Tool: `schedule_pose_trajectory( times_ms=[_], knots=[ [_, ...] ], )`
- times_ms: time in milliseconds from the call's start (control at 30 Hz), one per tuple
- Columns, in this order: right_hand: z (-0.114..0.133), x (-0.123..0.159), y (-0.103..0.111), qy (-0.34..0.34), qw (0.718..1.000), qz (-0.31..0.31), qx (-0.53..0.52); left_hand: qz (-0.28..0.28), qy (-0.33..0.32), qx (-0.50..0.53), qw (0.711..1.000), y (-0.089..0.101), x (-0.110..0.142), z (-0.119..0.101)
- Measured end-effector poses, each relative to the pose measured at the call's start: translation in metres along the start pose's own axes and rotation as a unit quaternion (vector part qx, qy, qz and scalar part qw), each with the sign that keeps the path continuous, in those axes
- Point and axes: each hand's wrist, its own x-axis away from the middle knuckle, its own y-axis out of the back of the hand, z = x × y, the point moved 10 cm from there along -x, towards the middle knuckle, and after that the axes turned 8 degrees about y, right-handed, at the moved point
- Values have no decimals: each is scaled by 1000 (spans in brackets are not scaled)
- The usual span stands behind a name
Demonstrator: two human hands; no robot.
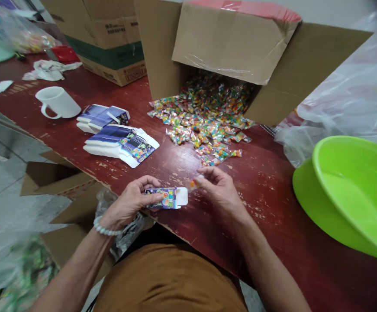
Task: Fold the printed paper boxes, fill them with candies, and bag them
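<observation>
My left hand (139,197) is closed around a small printed candy box (167,198), purple with colourful pictures, its white end flap open toward the right. Between the thumb and fingers of my right hand (220,188) is a small clear candy packet (193,183) with orange and yellow pieces, just right of the flap and apart from it. Beyond my hands, a heap of candy packets (204,125) spills out of a large cardboard box (227,43) lying on its side. Left of the heap lie stacks of flattened candy boxes (107,147).
A white mug (60,102) stands at the left on the red table (256,173). A green basin (324,195) sits at the right beside clear plastic sheeting (347,91). Another carton (110,52) stands at the back. Below the table edge is an open cardboard box (74,199).
</observation>
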Motion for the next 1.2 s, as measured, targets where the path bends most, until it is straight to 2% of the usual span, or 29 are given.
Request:
schedule_pose_trajectory(
  times_ms=[100,200,300,400,500,600,700,767,833,867,933,1000,1067,1133,1200],
  knots=[
    [11,7,-22,51,998,-18,16,42,14,103,994,-23,4,10],
    [19,6,-27,86,991,-14,101,124,54,173,975,-51,10,25],
    [29,3,-28,113,980,16,160,223,96,172,955,-80,18,38],
    [42,3,-28,143,970,32,192,288,92,144,942,-98,22,39],
    [52,6,-22,176,955,18,238,272,58,135,951,-97,18,32],
    [55,11,-24,202,941,19,270,215,22,95,972,-89,13,26],
    [46,15,-39,187,950,81,239,154,-21,47,987,-84,10,18],
    [43,18,-48,175,955,122,207,138,-37,60,988,-83,10,13],
    [45,17,-44,174,965,109,166,123,-20,101,987,-81,7,14],
    [43,15,-37,160,974,84,136,112,-3,120,986,-79,6,17],
    [28,12,-27,87,993,51,59,91,28,139,986,-75,3,23],
    [4,15,-33,-15,997,75,-21,80,25,137,987,-73,3,23],
    [-11,21,-48,-75,986,127,-75,75,-2,130,989,-72,3,18],
    [-13,24,-57,-68,983,147,-86,70,-27,128,989,-72,4,15],
    [-3,21,-53,2,992,118,-46,67,-32,139,987,-71,3,15]
  ],
)
